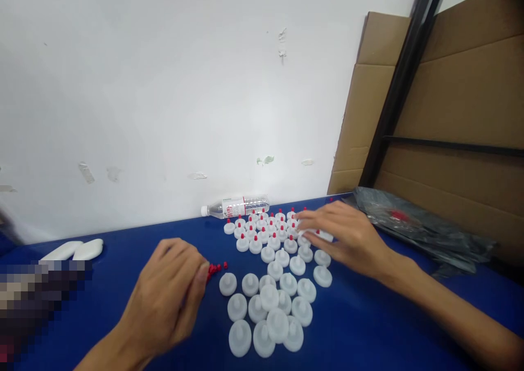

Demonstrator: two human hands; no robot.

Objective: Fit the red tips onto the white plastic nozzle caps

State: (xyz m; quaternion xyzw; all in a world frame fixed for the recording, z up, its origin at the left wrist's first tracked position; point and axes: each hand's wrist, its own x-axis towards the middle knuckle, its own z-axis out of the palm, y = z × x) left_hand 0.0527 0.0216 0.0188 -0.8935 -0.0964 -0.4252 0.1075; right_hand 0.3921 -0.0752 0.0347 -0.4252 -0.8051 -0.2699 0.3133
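My left hand [170, 294] is closed, its fingers curled down beside a small pile of red caps [213, 270]; its fingertips and anything in them are hidden. My right hand [346, 234] reaches over the far group, fingers stretched out and thumb apart, close above the white nozzle lids there. Many of those far lids carry red tips, such as one red-tipped lid [255, 244]. Nearer to me lie several plain white nozzle lids [239, 338] without red tips, some stacked on others.
Behind the lids a clear plastic bottle [237, 207] lies on its side by the wall. White oval objects [88, 249] rest on the blue table [135, 240] at left. A grey plastic bag [409, 223] and cardboard [462, 93] flank the right side, with a black metal post [397, 87].
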